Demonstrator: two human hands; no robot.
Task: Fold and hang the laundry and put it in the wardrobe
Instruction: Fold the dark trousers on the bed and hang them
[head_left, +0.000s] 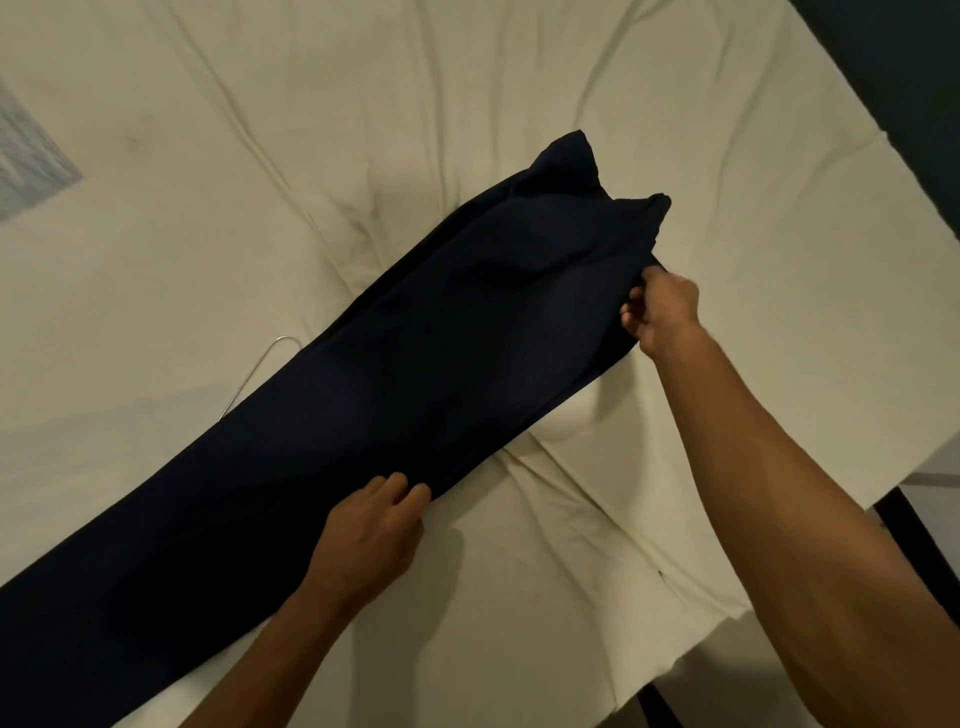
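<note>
Rumpled cream sheets cover the bed (519, 93), and both of the person's bare arms reach across it from the near edge. Left hand (371, 535) sits low and central, fingers curled over the near long edge of the dark navy trousers (415, 338), pinching the cloth. Right hand (662, 314) stretches farther out on a straight forearm, its fingers gripping the garment's edge just below the bunched far end. Between the two hands the trousers lie in a long diagonal band, running from the upper right down to the lower left, where the frame cuts them off. A thin wire hanger (254, 374) peeks out from under their far side, mostly hidden.
</note>
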